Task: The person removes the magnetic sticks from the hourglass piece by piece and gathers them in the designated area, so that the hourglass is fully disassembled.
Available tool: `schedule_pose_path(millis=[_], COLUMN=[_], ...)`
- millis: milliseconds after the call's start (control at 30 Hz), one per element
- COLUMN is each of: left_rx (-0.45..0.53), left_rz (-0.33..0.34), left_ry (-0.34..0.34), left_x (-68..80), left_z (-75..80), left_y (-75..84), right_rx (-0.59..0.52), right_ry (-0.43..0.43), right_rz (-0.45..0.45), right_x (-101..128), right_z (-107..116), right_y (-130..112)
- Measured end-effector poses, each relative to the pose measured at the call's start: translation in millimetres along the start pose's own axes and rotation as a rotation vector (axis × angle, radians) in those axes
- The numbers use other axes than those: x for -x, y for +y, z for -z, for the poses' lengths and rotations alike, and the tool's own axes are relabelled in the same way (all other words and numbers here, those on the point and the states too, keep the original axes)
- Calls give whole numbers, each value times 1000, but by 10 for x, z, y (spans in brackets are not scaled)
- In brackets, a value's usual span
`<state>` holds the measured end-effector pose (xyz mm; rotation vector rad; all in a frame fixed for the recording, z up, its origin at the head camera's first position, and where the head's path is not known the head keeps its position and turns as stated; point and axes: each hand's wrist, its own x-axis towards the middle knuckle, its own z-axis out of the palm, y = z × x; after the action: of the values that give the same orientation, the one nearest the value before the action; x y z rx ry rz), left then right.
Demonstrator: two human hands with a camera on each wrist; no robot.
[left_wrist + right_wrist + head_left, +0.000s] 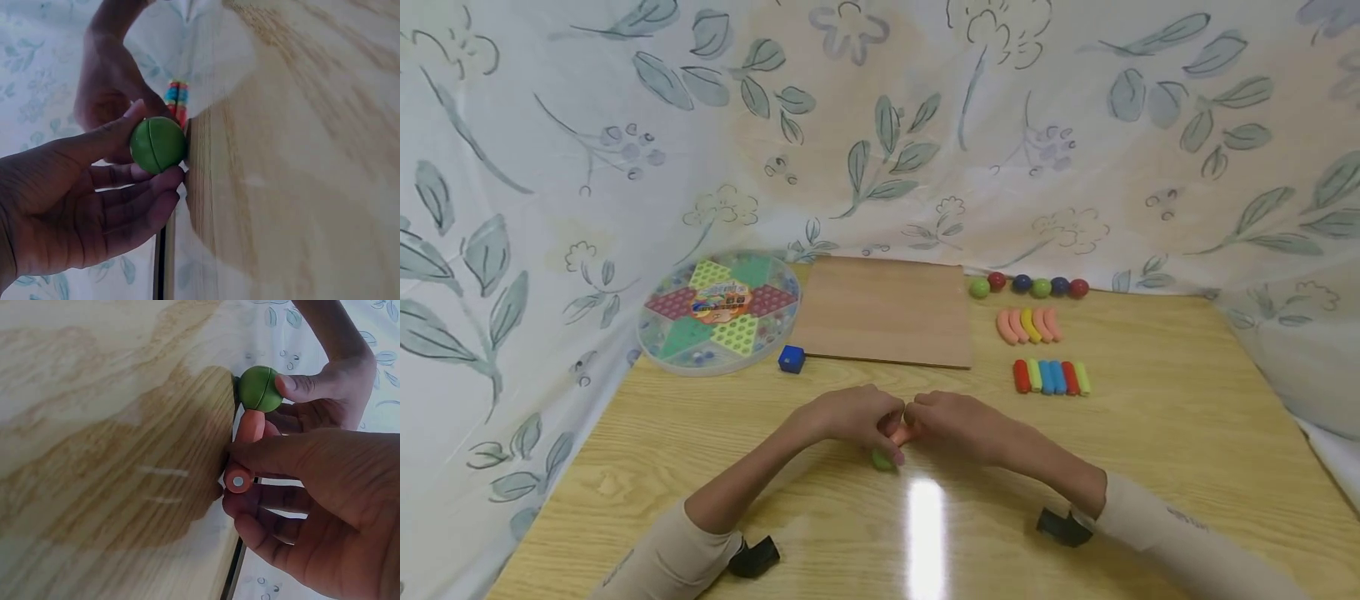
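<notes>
Between the thumb and fingers of my left hand (853, 415) is a green ball (158, 145) with a seam around it, held low at the tabletop. My right hand (961, 427) pinches a salmon-coloured curved rod (250, 429), its near end showing a round silver disc. In the right wrist view the rod's far end meets the green ball. Both hands are close together near the middle of the table, fingertips nearly touching. From the head view, fingers cover most of the ball and rod.
Beyond the hands lies a flat wooden board (883, 312), with a blue cube (791, 359) by its corner. A round star-patterned game board (722, 304) is at left. To the right are rows of coloured balls (1041, 288), curved rods (1030, 326) and short straight rods (1051, 377).
</notes>
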<state>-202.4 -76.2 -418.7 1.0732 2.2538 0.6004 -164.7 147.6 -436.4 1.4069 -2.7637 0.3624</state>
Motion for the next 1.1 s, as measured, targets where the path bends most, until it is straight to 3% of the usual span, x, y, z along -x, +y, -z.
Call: schedule_pose_path(millis=[167,267,333,400,567,633,733,867,967,1100], left_rx=[25,53,67,65,45,29,10,-11,-13,4], left_rz=[3,10,12,11,16,14,4,-8,-7,1], left_ry=[-27,-51,-63,-69,-65,-61,-60,-50,-48,-58], left_x=[6,4,5,11,31,35,32,28,29,34], left_z=[13,18,22,26,23,24,24,23,20,22], left_y=[30,49,62,71,78,77,75,72,69,66], right_rx=[140,195,170,76,-177,-205,-184,-219,-322,-386], right_ry=[28,12,6,8,124,185,264,334,317,255], right_rz=[42,10,-57,-167,-327,-358,-484,-716,-844,-897], right_x=[36,78,106,135,293,412,629,891,1033,1133], right_z=[20,95,174,283,627,752,882,932,889,789], right_y=[-33,-19,24,95,447,650,974,1380,1633,1848])
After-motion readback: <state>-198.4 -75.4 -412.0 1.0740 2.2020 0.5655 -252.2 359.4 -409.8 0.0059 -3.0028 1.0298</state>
